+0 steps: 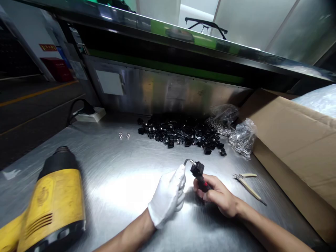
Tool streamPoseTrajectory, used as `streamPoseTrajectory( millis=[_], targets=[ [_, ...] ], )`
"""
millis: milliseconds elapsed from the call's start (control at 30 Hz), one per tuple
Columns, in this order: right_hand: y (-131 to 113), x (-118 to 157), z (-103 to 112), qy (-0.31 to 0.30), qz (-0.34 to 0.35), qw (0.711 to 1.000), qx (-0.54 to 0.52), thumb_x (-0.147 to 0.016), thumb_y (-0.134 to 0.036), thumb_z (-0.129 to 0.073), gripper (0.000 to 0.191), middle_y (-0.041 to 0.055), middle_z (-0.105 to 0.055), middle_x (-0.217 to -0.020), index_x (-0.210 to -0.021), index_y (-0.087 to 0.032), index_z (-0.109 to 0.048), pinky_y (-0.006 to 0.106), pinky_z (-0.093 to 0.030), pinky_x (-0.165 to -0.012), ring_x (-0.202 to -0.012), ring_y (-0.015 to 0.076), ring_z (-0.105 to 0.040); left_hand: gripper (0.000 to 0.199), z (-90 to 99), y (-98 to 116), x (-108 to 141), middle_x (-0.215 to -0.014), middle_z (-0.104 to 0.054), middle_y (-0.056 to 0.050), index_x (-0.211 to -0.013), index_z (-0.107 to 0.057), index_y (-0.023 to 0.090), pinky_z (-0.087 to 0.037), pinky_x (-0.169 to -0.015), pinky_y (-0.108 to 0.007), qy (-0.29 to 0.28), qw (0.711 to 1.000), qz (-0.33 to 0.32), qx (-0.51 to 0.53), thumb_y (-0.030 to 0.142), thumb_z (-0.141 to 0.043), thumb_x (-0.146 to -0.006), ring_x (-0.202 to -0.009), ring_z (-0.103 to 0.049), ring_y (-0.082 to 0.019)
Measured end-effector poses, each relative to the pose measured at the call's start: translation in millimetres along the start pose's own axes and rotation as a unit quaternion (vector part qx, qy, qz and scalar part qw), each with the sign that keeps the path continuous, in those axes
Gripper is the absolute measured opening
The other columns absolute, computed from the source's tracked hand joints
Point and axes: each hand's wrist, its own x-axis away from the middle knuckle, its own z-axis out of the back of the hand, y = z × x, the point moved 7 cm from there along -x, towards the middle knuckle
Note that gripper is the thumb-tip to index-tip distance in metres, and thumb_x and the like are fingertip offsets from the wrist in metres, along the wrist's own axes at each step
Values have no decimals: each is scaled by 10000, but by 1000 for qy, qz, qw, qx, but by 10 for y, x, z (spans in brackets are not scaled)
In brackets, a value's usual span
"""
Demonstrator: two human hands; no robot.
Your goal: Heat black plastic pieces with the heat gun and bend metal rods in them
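Note:
My left hand (168, 196), in a white glove, is closed around a thin bent metal rod (187, 161). The rod's curved tip reaches a small silver fitting (193, 162) at the side of a black block (197, 169). My bare right hand (216, 194) grips a dark handle with a red band (205, 183), and the black block sits at its upper end. How block and handle join is too small to tell. Behind both hands lies a pile of similar black parts (181, 133).
Yellow heat gun (56, 203) at left; cutting pliers (248, 185) at right. Small silver pieces (127, 135) lie left of the pile. Clear bags of metal pieces (243, 138) rest beside a cardboard box (294, 133). A power strip (91, 114) stands at the back left.

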Motion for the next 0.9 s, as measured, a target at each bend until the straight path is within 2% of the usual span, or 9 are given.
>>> streamPoseTrajectory(
  millis=[167, 233, 333, 533, 767, 900],
  targets=[
    [-11, -13, 8, 6, 16, 999, 49, -760, -227, -481, 132, -16, -465, -719, -877, -182, -524, 271, -339, -574, -635, 144, -400, 551, -95, -78, 46, -438, -236, 121, -642, -342, 235, -105, -307, -167, -77, 988, 106, 85, 700, -521, -878, -339, -90, -46],
    [-30, -12, 25, 13, 31, 995, 90, -787, -223, -483, 88, -20, -459, -721, -863, -189, -512, 279, -330, -587, -640, 146, -393, 549, -115, -142, 69, -436, -232, 124, -646, -336, 236, -94, -304, -158, -105, 977, 158, 95, 703, -505, -880, -344, -70, -45],
    [-85, -6, 55, 27, 59, 985, 161, -743, -184, -499, 97, -18, -479, -741, -839, -194, -503, 296, -319, -624, -668, 156, -408, 530, -128, -226, 88, -433, -221, 125, -655, -350, 238, -78, -300, -151, -130, 966, 209, 82, 697, -480, -886, -345, -65, -50],
    [-152, 43, 164, 61, 85, 962, 253, -716, -142, -487, 142, -14, -500, -765, -845, -201, -496, 310, -304, -643, -686, 171, -435, 453, -114, -250, 88, -455, -241, 118, -670, -386, 232, -86, -305, -148, -125, 963, 218, 93, 595, -525, -903, -365, -69, -51],
    [-168, 87, 187, 42, 94, 953, 287, -701, -139, -502, 226, -4, -548, -798, -913, -203, -547, 312, -334, -641, -692, 183, -476, 511, -98, -257, 116, -439, -227, 117, -627, -330, 232, -81, -285, -153, -129, 949, 255, 131, 612, -540, -897, -344, -61, -40],
    [-158, 92, 258, 62, 93, 951, 288, -717, -156, -502, 186, -7, -536, -794, -894, -211, -524, 308, -345, -636, -691, 182, -480, 520, -92, -245, 108, -448, -202, 122, -630, -313, 230, -78, -285, -150, -147, 941, 250, 172, 602, -546, -910, -349, -36, -35]
  ],
)
